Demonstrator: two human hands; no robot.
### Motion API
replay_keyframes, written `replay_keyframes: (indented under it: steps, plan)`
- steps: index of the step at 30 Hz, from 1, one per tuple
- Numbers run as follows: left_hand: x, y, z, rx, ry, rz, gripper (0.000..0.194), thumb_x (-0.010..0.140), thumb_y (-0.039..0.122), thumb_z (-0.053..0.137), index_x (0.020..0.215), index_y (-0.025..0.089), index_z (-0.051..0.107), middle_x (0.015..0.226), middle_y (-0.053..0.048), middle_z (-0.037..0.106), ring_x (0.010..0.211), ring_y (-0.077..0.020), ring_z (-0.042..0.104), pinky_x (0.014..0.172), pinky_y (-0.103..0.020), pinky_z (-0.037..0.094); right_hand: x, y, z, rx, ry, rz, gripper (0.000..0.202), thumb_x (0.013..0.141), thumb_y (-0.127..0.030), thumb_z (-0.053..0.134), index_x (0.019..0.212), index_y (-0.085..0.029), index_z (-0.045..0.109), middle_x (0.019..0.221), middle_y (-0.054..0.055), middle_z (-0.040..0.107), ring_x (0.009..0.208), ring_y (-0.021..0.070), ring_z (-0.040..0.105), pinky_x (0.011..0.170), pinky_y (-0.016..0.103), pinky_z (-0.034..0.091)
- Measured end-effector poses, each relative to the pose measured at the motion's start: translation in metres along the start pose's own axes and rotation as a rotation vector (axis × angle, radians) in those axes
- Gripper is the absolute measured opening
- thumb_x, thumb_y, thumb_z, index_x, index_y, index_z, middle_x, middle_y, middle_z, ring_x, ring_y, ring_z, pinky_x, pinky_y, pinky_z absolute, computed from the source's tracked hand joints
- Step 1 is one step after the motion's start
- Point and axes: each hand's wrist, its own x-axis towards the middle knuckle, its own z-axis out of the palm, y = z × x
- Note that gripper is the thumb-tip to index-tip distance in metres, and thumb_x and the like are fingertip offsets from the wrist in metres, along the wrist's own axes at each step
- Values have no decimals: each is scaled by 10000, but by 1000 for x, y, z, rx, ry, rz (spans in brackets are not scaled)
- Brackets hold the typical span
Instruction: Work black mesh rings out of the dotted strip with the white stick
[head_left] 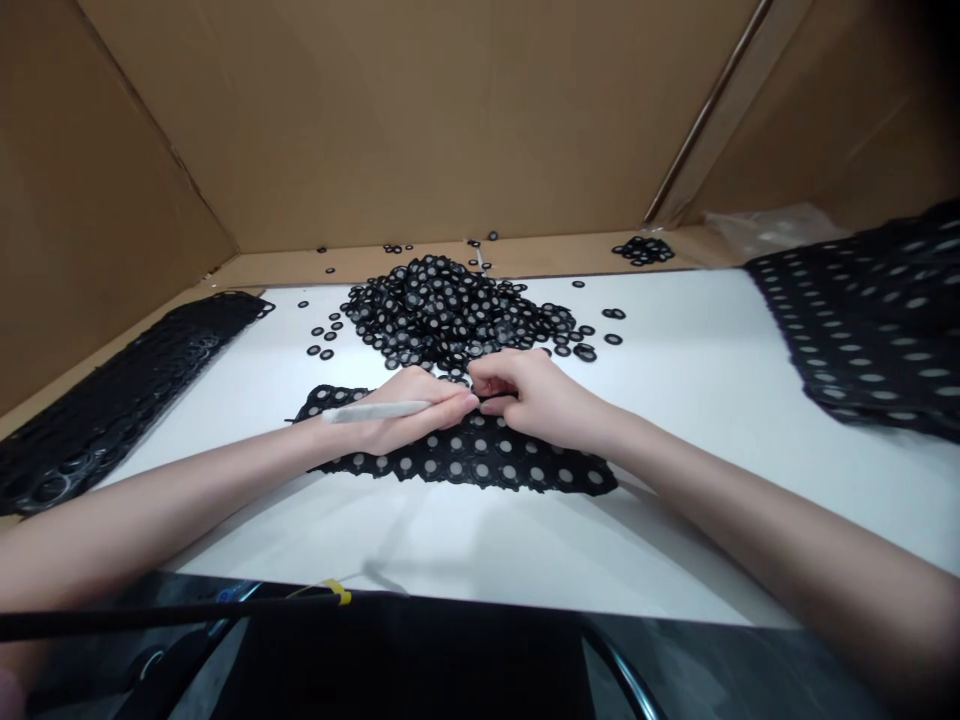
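Observation:
A black rubber sheet with rows of pale round spots lies on the white tabletop under both hands. My left hand is closed around a white pen-like tool, whose tip end is hidden by the fingers. Close beside it, my right hand has its fingers curled and pinched at the sheet's far edge; what they grip, if anything, is too small to make out. Just beyond the fingertips rises a heap of small black rings with pale centres.
Spent-looking black webbing is stacked along the left side. More spotted black sheets lie at the right. A small ring pile sits at the back near a clear plastic bag. Cardboard walls enclose the white tabletop.

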Motion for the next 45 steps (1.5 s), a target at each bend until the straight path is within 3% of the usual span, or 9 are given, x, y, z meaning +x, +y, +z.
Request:
replay_keyframes:
  steps: [6, 13, 18, 22, 25, 29, 35, 40, 45]
  plan:
    - [-1, 0, -1, -141, 38, -102, 431, 972, 348, 314, 593, 159, 393, 564, 35, 384, 556, -95, 353, 575, -238, 301, -3, -1, 0, -24, 23, 34, 194, 706, -80, 535, 621, -186, 397, 631, -30, 486, 656, 134, 450, 637, 255, 255]
    - [0, 0, -2, -93, 15, -74, 415, 966, 320, 308, 605, 155, 429, 585, 37, 423, 579, -90, 386, 620, -232, 319, -7, -2, -2, -109, 32, 77, 31, 787, -169, 572, 791, -193, 589, 749, 22, 598, 802, 194, 531, 727, 305, 338]
    - [1, -1, -2, -100, -20, -59, 428, 967, 338, 313, 603, 154, 445, 598, 30, 449, 583, -94, 410, 621, -238, 326, -10, -5, -3, -150, -1, 97, 77, 811, -236, 587, 863, -190, 620, 871, 56, 658, 912, 238, 549, 855, 401, 347]
    - [-4, 0, -4, -295, 95, -127, 457, 957, 363, 352, 558, 152, 431, 524, 35, 382, 539, -93, 370, 572, -241, 309, -11, -8, -6, -152, -76, 122, 239, 764, -345, 670, 924, -178, 610, 905, 77, 651, 933, 260, 538, 878, 426, 352]
    - [-9, 4, -4, -329, 138, -123, 465, 954, 357, 366, 545, 147, 440, 508, 34, 393, 522, -88, 378, 557, -237, 309, -10, -11, -8, -172, -98, 129, 197, 766, -319, 666, 882, -173, 602, 862, 72, 631, 892, 250, 539, 848, 404, 371]
    - [-12, 10, -4, -210, 43, -90, 438, 964, 314, 353, 578, 141, 466, 536, 33, 447, 540, -79, 413, 577, -216, 328, -10, -13, -8, -152, -107, 116, 133, 769, -273, 654, 838, -174, 598, 853, 62, 623, 883, 240, 546, 846, 389, 375]
    - [-10, 13, -3, -169, 4, -66, 431, 972, 315, 320, 604, 147, 468, 572, 31, 475, 569, -84, 443, 606, -208, 350, -9, -11, -7, -114, -106, 97, 104, 753, -247, 649, 797, -175, 589, 824, 59, 624, 839, 236, 556, 768, 347, 393]
    - [-9, 11, 1, -138, 35, -17, 424, 975, 297, 317, 592, 151, 429, 548, 38, 422, 525, -76, 389, 569, -220, 321, -9, -10, -6, -119, -97, 75, 106, 748, -238, 649, 803, -178, 580, 806, 55, 623, 840, 235, 551, 758, 341, 386]
    - [-7, 7, 2, -147, -11, 2, 424, 965, 273, 340, 563, 151, 391, 529, 38, 389, 502, -74, 357, 555, -236, 299, -8, -13, -6, -140, -114, 78, 91, 749, -198, 643, 815, -171, 586, 844, 63, 626, 873, 236, 548, 796, 353, 379]
